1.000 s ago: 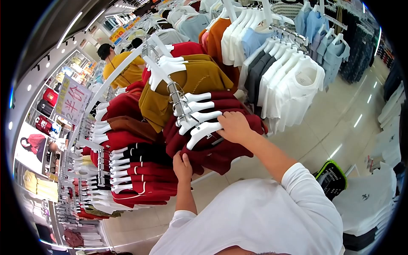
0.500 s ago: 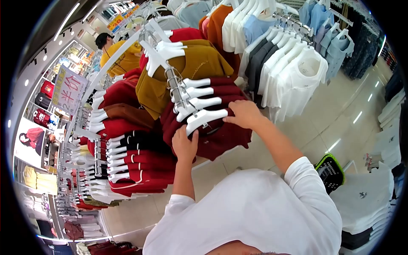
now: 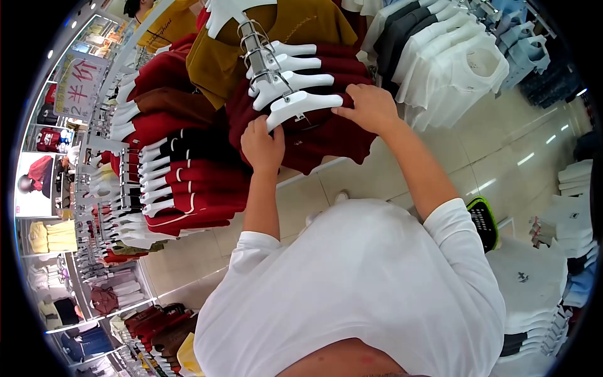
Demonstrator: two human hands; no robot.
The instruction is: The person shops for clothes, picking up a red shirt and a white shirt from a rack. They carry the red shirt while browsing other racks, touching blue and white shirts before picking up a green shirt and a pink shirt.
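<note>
A maroon top (image 3: 326, 144) hangs on a white hanger (image 3: 304, 105) at the front end of a metal rail arm (image 3: 257, 56). At the hanger's left end, my left hand (image 3: 262, 144) has its fingers closed on the top's shoulder. My right hand (image 3: 370, 110) grips the other shoulder, thumb near the hanger's right tip. The fabric under both hands is partly hidden. Several more maroon tops on white hangers (image 3: 295, 64) hang close behind, and a mustard top (image 3: 301, 28) is farther back on the same rail.
Red and black garments (image 3: 201, 182) hang to the left, near a price sign (image 3: 80, 85). White tops (image 3: 471, 69) hang at the upper right. A black-and-green basket (image 3: 482, 225) is at my right. A person in a yellow shirt (image 3: 166, 28) is at the upper left.
My view has tilted downward, so the rack and hands sit higher in the picture. Both hands stay at the two shoulders of the front maroon top.
</note>
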